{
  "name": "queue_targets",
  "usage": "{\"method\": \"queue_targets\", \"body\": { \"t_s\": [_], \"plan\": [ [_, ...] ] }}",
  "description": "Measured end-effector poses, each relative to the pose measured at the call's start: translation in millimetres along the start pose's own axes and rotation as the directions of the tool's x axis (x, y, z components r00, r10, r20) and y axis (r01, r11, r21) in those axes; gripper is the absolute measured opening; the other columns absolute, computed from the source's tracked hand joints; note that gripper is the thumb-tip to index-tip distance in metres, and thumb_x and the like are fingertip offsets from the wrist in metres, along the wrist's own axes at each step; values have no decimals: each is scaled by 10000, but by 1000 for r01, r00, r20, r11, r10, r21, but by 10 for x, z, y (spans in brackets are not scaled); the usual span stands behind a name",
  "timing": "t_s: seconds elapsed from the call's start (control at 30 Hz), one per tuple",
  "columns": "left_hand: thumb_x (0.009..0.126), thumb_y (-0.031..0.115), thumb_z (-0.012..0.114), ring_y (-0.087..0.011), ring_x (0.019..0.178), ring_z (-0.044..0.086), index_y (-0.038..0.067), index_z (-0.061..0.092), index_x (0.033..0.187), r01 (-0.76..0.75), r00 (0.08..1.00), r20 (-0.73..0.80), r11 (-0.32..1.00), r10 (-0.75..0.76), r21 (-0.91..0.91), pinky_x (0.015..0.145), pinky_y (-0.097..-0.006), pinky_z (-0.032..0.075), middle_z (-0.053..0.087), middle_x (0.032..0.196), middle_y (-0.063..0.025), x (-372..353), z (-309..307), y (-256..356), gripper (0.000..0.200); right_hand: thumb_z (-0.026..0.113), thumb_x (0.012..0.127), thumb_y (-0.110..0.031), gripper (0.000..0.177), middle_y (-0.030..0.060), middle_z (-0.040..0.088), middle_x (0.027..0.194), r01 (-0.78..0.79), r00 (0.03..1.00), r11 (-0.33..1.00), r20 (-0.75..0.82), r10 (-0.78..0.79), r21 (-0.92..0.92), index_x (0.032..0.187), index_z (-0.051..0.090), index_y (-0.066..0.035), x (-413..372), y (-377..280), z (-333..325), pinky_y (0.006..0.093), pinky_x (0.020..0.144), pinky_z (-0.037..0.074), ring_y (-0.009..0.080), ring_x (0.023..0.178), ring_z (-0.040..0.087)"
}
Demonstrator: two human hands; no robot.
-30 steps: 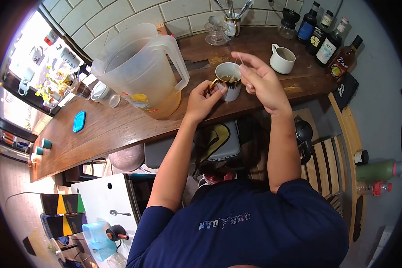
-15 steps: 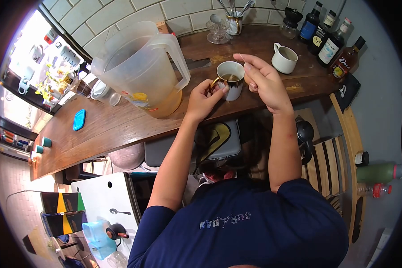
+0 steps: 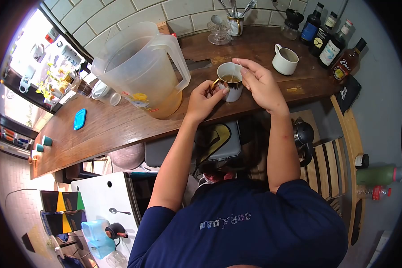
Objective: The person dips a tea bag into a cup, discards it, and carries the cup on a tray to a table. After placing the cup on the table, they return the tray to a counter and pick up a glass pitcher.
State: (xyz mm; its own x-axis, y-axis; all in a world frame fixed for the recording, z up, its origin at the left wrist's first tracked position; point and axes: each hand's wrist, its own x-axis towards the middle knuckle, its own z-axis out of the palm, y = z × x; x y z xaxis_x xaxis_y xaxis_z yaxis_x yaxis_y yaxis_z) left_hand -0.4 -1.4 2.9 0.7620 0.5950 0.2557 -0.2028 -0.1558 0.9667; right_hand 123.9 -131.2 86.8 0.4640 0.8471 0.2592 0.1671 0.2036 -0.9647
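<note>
My left hand [image 3: 203, 102] is closed around the gold handle of a white mug [image 3: 235, 95] with dark brown and gold patterning. The mug stands upright near the counter's front edge, with brownish liquid inside. At its right rim, my right hand [image 3: 265, 89] has its thumb and fingers close together over the opening. A thin pale string shows faintly by these fingertips; its lower end cannot be made out. Left of the mug stands a large translucent pitcher [image 3: 134, 73] with amber liquid in the bottom. A plain white cup [image 3: 284, 66] sits to the right.
Several bottles [image 3: 329, 51] line the right wall beside a dark hand grinder [image 3: 292, 24]. At the back are a glass dripper [image 3: 219, 33] and a cup of spoons [image 3: 235, 24]. A blue lid [image 3: 79, 119] lies left on the wooden counter [image 3: 107, 130].
My right hand has come slightly left and its fingers have straightened over the mug's rim. My left hand keeps its hold on the mug handle.
</note>
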Motion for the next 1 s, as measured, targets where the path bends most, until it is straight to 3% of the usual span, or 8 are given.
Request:
{"method": "queue_targets", "body": {
  "t_s": [0.17,0.27,0.33,0.53,0.67,0.73,0.83,1.0],
  "plan": [
    [833,150,712,-21,671,415,45,582,831,13,1000,-2,1000,-13,-9,590,-178,329,482,734,75,-10,6,12,167,459,969,-120,302,-48,484,723,103,994,993,31,-105,55,1238,542,-9,9,-106,-16,208,555,340,36,623,376],
    [831,151,714,-23,671,415,46,583,831,10,1000,-6,1000,-10,15,590,-180,329,480,730,74,0,0,11,169,460,967,-119,304,-45,474,723,102,995,994,-5,-103,-44,1241,543,-16,42,46,-28,211,559,343,38,622,362],
    [830,150,715,-24,670,414,47,581,827,13,1000,-8,1000,-13,26,590,-181,329,479,728,73,-6,1,23,170,459,966,-123,303,-1,582,791,222,963,921,-75,-258,-319,1234,552,-19,92,242,-39,229,633,424,58,681,483],
    [828,147,716,-24,669,412,49,569,808,15,1000,-13,1000,-15,14,592,-182,329,479,728,73,-2,1,-11,178,469,953,-121,291,132,667,1073,83,996,983,-30,-89,-162,1201,574,-9,26,-64,-35,291,837,476,163,938,627],
    [830,145,715,-22,673,413,48,579,821,9,1000,-8,1000,-9,15,593,-181,328,480,731,74,-4,-5,3,167,473,955,-118,296,119,672,1039,200,974,941,-48,-221,-272,1217,566,-16,78,188,-34,279,804,478,144,896,620],
    [832,140,712,-21,676,414,48,583,828,7,1000,-4,1000,-7,4,594,-181,328,481,734,76,-12,1,20,159,455,974,-105,318,-39,507,750,262,954,908,-54,-295,-328,1272,517,-13,91,232,-38,181,545,320,12,615,346],
    [830,146,714,-22,674,414,48,584,829,13,1000,-7,1000,-13,-4,594,-182,329,482,734,74,-11,4,12,163,456,973,-101,314,-11,573,841,174,982,977,-49,-181,-119,1266,518,-6,3,-39,-3,186,597,376,20,666,412],
    [831,144,714,-23,676,417,43,590,837,8,1000,-6,1000,-8,1,597,-183,334,484,734,73,-7,1,5,160,460,970,-111,309,34,614,927,126,989,969,-50,-139,-211,1250,532,-3,2,112,-24,215,692,417,63,764,501]
  ]
}}
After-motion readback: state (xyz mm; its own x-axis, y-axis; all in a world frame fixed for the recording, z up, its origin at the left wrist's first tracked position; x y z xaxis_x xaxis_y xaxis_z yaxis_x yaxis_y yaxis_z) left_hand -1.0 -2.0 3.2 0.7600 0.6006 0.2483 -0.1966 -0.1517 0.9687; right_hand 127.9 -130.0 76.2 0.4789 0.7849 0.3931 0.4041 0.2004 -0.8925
